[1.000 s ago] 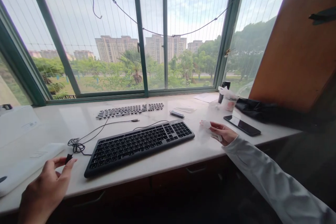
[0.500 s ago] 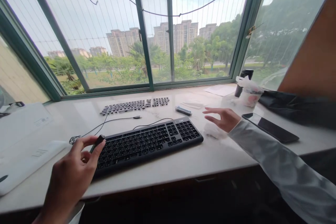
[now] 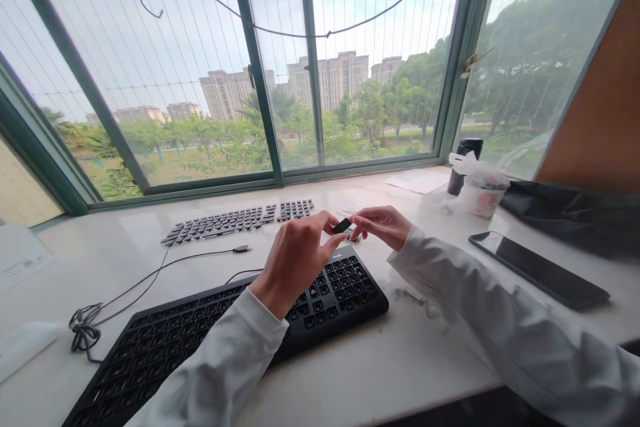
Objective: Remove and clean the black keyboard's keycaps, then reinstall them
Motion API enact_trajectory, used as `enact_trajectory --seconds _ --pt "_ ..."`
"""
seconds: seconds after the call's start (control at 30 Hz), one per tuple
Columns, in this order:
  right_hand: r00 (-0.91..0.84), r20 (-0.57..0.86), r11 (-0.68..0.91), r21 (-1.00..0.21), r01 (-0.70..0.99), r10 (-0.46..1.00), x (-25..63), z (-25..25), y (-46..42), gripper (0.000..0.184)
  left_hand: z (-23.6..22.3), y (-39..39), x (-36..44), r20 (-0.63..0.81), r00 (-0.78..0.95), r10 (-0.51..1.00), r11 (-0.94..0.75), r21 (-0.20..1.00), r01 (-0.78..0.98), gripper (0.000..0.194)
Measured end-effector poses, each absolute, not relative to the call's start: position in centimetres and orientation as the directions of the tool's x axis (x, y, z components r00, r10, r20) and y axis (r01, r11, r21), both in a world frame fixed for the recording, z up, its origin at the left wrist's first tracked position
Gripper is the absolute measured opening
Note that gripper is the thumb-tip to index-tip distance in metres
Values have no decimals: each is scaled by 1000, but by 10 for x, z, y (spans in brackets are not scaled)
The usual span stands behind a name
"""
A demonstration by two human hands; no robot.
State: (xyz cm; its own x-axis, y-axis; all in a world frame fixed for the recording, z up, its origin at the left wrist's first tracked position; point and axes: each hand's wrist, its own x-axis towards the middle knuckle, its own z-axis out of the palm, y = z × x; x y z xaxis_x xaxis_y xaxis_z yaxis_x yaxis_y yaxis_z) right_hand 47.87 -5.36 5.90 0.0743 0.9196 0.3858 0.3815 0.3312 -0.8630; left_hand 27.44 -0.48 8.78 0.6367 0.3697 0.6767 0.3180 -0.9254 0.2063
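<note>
Perhaps the small black piece [image 3: 342, 225] pinched in the left hand [image 3: 299, 250] mid-frame slips onto the keyboard [image 3: 350, 283] if the right hand [image 3: 386, 225], grip unclear, nudges it.

A small black piece [image 3: 342, 226] held up near a black keyboard [image 3: 345, 290].
The piece looks short and oblong, slanting up to the right, and is partly covered at its ends; the keyboard lies face up and diagonal, capless sockets showing in rows, its left end running to the lower edge of view.
</note>
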Motion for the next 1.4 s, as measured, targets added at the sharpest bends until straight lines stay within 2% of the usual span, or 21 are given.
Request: enact_trajectory --seconds 0.17,0.4,0.5,0.67,0.77,0.9,1.13,1.4 --pt "107 299 245 -903 354 948 480 61 -61 47 71 -11 281 627 669 399 -914 213 346 21" --pt "13 203 189 -930 316 979 481 53 -57 45 65 -14 280 605 695 389 -897 76 435 23" --pt "-87 151 171 -931 322 985 493 50 -52 46 69 -16 280 550 748 372 -901 21 433 28" --pt "-269 -67 56 -903 426 961 523 48 -48 51 95 -16 287 509 748 426 -870 5 492 39" --pt "-370 -158 46 -872 488 916 530 45 -49 50 120 -7 299 568 666 484 -811 5 585 38" --pt "-444 -252 42 -832 553 860 523 39 -51 48 145 8 321 567 627 535 -783 55 619 34" --pt "-446 -310 23 -800 600 840 511 34 -48 54 135 -2 344 496 749 439 -860 -9 510 31" --pt "-330 -354 -86 -785 613 875 509 34 -49 54 92 -16 302 374 872 316 -919 -109 380 35"
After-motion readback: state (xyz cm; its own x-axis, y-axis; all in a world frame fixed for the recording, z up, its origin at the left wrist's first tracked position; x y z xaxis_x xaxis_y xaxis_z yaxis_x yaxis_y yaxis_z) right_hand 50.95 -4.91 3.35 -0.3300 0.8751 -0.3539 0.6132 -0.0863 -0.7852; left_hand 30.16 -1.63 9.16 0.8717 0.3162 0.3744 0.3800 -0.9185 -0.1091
